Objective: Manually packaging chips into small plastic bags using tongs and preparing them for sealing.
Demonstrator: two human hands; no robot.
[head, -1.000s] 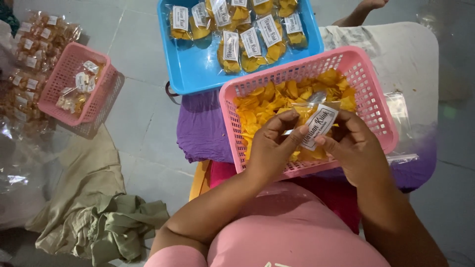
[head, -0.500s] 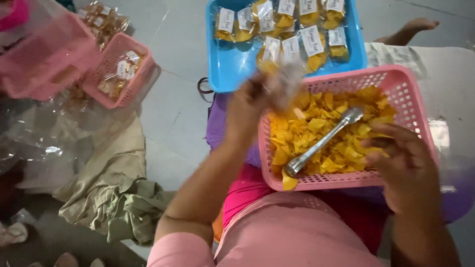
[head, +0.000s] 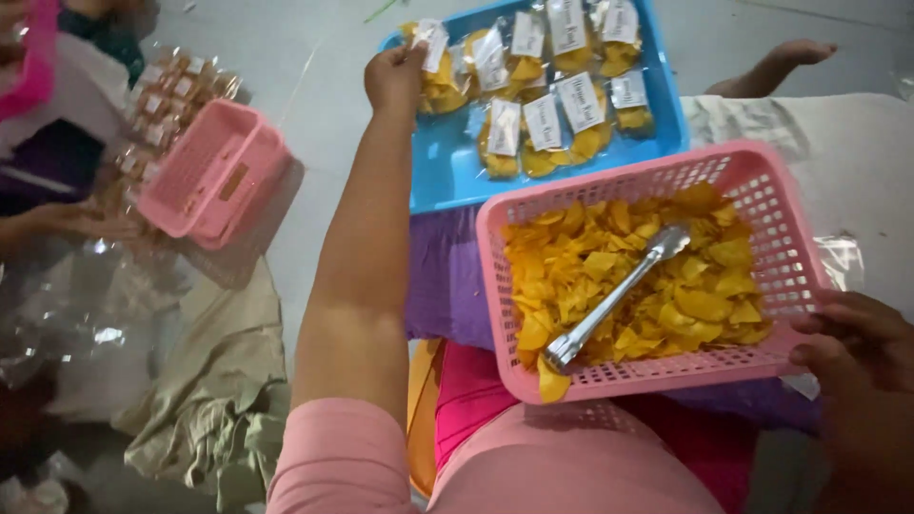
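Head view only: left hand (head: 395,78) is stretched out over the near-left corner of the blue tray (head: 447,171), fingers pinched on a clear chip packet (head: 436,59) w/ a white label; packet's long axis runs roughly away from the person, label end at the far side, its body overlapping the tray's left rim. Tray holds approx. a dozen more packets in loose rows, mostly long axis fwd; bare blue strip along the near edge & left side is the only free spot in it. Right hand (head: 857,347) is at the near-right corner of the pink basket (head: 776,205), fingers curled against its wall, holding nothing else; whether it truly grips the rim can't tell. Basket sits on the lap, full of yellow chips (head: 705,305), metal tongs (head: 614,297) lying diagonal in them, tips toward far right, hinge end at the near-left rim. Far left: smaller pink basket (head: 214,171) on the floor, another person's hand (head: 81,221) just beside it. Open grey floor between that basket & the tray.
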